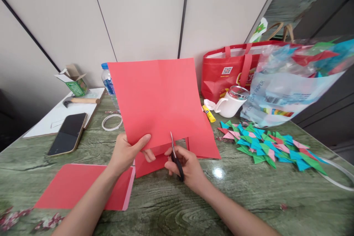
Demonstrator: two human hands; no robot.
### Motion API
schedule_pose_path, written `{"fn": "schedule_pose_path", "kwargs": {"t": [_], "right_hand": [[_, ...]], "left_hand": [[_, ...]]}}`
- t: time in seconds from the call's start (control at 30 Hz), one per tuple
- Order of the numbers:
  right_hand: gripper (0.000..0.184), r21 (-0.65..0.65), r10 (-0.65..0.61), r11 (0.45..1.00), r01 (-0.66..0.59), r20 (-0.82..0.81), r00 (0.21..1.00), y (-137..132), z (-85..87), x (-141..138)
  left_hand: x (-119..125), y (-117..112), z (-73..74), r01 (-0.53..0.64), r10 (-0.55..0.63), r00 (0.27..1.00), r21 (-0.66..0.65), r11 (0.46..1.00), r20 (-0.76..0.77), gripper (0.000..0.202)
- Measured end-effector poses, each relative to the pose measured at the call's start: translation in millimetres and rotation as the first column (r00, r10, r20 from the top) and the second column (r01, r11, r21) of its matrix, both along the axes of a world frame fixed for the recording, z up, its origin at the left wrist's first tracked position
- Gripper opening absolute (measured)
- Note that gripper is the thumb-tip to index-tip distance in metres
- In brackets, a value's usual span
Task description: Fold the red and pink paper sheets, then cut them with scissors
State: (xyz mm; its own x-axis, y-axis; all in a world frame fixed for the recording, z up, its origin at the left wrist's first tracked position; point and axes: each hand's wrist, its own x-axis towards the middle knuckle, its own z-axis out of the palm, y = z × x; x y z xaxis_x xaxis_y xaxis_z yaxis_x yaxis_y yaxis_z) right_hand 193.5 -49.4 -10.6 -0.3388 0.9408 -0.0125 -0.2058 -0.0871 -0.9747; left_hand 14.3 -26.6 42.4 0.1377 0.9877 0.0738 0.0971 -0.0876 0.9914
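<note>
A large sheet of red paper (159, 99) is held up in front of me, tilted above the table. My left hand (129, 151) grips its lower left edge, thumb on the near face and fingers behind. In my right hand (186, 164) is a pair of scissors (176, 162) with black handles, its blades pointing up at the paper's lower edge. One blade shows in front of the red sheet. More red paper (203, 143) shows below and behind it, partly hidden. To the left of my left forearm lies a stack of red paper (74, 184).
At left are a phone (68, 132), a hammer (83, 100), a small green box (76, 83) and a tape roll (112, 121). At right stand a white mug (231, 103), a glue stick (208, 113), a red bag (214, 73), a plastic bag (282, 96) and folded paper pieces (265, 145).
</note>
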Motion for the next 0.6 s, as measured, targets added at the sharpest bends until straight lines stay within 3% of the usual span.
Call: {"fn": "schedule_pose_path", "kwargs": {"t": [0.4, 0.6], "right_hand": [[0.036, 0.132, -0.071, 0.989, 0.066, 0.038, 0.997, 0.6, 0.8, 1.6], [0.037, 0.136, -0.087, 0.988, 0.080, 0.051, 0.995, -0.9, 1.0, 0.7]], "left_hand": [[1.4, -4.0, 3.4, 0.078, -0.077, 0.996, 0.006, 0.997, -0.036, 0.033], [1.6, -4.7, 5.6, 0.066, -0.066, 0.996, 0.006, 0.998, -0.067, 0.034]]}}
